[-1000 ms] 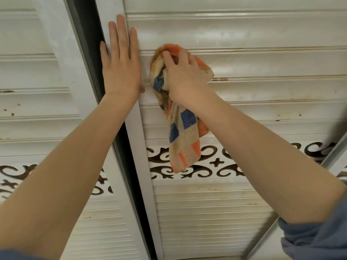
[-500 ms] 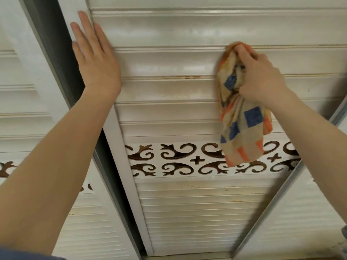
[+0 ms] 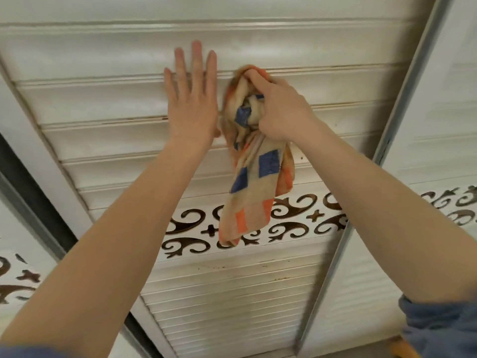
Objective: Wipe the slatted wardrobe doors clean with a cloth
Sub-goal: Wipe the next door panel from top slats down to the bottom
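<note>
Both hands raised: left hand [image 3: 192, 109] flat on door [image 3: 103, 107], right hand [image 3: 280, 112] gripping cloth [image 3: 254, 187].

— What holds things up here?
— A big white slatted wardrobe door [image 3: 103, 104]. It has wide slats up top and thin slats lower down.
— And in between?
— A white strip with dark brown curly shapes [image 3: 185, 223] cut in it.
— What's on the door?
— The left hand [image 3: 192, 107] lies flat on the wide slats. Just beside it, the right hand [image 3: 281, 112] presses a bunched beige cloth with blue and orange squares [image 3: 255, 177] against a slat.
— Any dirt?
— Small brown spots [image 3: 232, 270] on the thin slats.
</note>
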